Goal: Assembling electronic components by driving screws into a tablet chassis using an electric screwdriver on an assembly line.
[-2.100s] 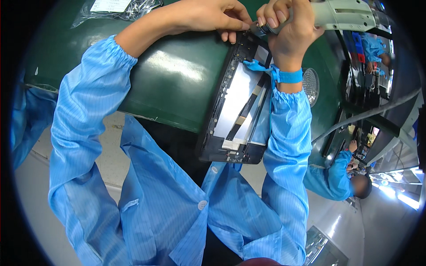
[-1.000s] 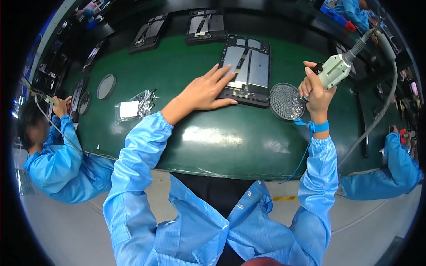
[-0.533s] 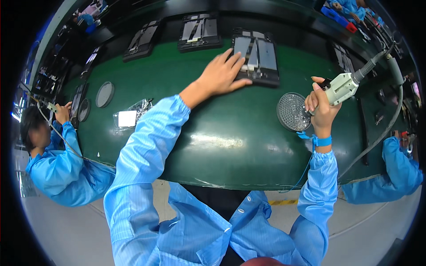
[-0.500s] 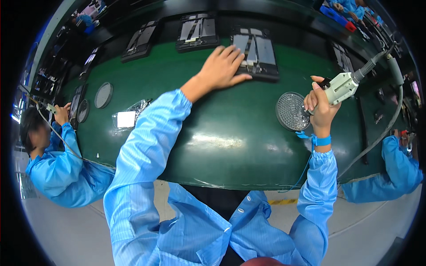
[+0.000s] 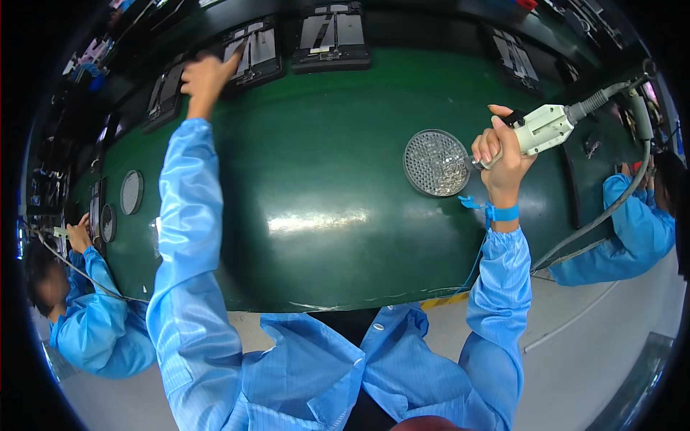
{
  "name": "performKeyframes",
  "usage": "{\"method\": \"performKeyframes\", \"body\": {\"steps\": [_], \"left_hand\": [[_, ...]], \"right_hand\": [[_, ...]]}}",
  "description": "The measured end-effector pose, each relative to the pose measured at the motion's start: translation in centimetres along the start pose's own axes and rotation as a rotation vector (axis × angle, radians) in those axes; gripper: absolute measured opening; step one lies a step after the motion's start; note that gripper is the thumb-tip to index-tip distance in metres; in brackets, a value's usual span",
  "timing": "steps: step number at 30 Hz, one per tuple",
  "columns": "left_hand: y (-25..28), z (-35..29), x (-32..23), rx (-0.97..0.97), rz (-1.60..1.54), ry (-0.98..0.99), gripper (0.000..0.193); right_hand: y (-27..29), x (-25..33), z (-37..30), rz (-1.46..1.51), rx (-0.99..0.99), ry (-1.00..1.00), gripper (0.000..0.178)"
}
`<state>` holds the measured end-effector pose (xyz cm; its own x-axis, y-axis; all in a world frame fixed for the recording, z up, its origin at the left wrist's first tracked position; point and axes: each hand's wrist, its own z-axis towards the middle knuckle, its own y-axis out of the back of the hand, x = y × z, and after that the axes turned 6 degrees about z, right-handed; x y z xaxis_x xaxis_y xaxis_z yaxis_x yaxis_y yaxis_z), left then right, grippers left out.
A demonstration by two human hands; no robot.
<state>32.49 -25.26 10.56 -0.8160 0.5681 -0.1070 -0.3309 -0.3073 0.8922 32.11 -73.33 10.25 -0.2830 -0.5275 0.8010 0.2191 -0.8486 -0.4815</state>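
My left hand (image 5: 206,77) is at the far left, fingers apart and partly blurred. Its thumb reaches toward a flat black tablet-like device (image 5: 255,57) with exposed grey panels; whether they touch, I cannot tell. A similar device (image 5: 165,95) lies just left of that hand, and another (image 5: 332,36) rests to its right. In my right hand (image 5: 507,154) is a pale electric screwdriver (image 5: 545,131), fingers wrapped round its front. The tool's front end is at the right rim of a round dish (image 5: 425,154) with a perforated surface and small shiny screws. A blue band circles my right wrist.
One more tablet-like device (image 5: 512,59) lies at the far right. The screwdriver's grey cable (image 5: 618,219) hangs at the right. Another round dish (image 5: 131,192) sits on the green tabletop (image 5: 316,158) at left. People in blue work at the left (image 5: 100,316) and right (image 5: 618,241).
My left hand has left the middle device and swung left to the neighbouring ones. That middle device now lies farther back. The view has shifted; my right hand still holds the screwdriver by the dish.
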Motion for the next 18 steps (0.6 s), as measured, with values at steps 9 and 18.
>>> {"method": "performKeyframes", "body": {"steps": [9,18], "left_hand": [[-3.4,3.3,3.9,0.891,-0.795,0.065,0.072],[0.9,1.9,6.8,0.653,-1.349,0.088,0.039]], "right_hand": [[-1.4,-1.7,-0.4,-0.086,0.118,0.001,0.019],[-3.0,-4.0,-0.3,-0.062,0.185,-0.062,0.019]]}}
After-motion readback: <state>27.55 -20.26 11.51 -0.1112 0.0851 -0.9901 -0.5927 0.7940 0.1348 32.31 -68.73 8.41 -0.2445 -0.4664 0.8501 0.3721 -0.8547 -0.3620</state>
